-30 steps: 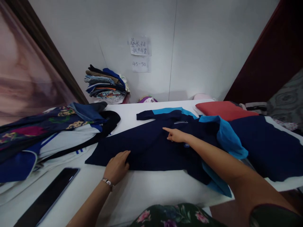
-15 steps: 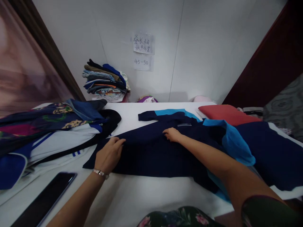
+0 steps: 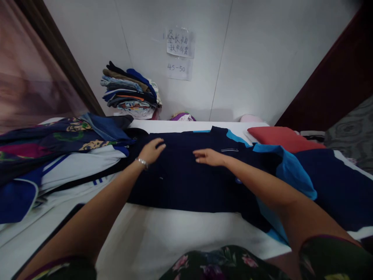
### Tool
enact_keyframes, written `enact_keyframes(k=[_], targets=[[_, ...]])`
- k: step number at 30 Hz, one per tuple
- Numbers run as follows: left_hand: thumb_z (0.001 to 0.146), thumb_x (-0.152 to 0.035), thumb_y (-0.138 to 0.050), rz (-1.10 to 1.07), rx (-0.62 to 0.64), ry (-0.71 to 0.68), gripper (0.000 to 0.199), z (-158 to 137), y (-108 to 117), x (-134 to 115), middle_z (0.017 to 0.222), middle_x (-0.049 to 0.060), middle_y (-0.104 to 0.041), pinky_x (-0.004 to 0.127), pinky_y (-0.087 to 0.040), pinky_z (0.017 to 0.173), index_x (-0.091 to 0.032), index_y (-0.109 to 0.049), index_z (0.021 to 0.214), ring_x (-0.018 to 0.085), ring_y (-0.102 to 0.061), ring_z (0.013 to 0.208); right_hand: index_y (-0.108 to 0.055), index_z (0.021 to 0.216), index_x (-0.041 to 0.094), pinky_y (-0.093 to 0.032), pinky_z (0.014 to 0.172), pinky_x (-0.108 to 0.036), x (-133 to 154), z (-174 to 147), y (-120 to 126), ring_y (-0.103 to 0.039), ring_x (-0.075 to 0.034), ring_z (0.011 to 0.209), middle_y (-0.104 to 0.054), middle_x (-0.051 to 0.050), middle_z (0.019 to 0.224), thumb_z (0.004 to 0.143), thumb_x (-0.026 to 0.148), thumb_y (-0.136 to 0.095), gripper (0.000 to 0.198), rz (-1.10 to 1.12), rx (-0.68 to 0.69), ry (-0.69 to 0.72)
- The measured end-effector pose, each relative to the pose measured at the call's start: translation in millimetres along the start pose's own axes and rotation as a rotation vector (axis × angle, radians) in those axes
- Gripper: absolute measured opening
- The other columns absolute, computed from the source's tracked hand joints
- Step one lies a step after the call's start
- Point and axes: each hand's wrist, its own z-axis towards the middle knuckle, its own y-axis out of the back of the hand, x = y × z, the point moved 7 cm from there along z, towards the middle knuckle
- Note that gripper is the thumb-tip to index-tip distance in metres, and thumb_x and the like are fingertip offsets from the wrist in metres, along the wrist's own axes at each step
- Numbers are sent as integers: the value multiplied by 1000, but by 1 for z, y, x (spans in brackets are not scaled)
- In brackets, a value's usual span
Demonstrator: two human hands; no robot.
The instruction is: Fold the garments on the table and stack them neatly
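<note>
Navy garment (image 3: 186, 186) with light-blue sleeves lies spread mid-table, between far and near edges of the white table (image 3: 175, 237). Left hand (image 3: 152, 151) over its left part, right hand (image 3: 210, 157) further right, near the white chest stripe — both loose, fingers extended, nothing gripped; can't tell if they touch cloth. Clothes pile (image 3: 84, 159) toward left edge, red folded cloth (image 3: 282, 138) near the far-right corner.

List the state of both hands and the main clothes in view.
Navy garment: spread on the white table
Left hand: open, over the navy garment; contact unclear
Right hand: open, over the navy garment; contact unclear
Clothes stack: folded, piled
Clothes at left: loosely heaped
</note>
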Motion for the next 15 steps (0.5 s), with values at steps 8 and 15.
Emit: enact_keyframes(k=[8,15], targets=[[82,-54,-48,279,319,-318,58,-108,-49,-14,136,13,-53,43,-39,100,-17,-57,126,28,-50,123,-52,134,23,-31,110,-48,-17,-186,-28,-41,-26,132,-47,-10,142,89,34,-55,46,-470,-130,21],[83,-36,-45,437,323,-385,38,-122,-22,-30,97,8,-71,37,-41,82,-19,-67,109,23,-64,91,-29,147,27,-34,109,-50,-43,-317,-28,-32,-27,137,-34,-10,150,92,35,-49,59,-560,-809,-149]])
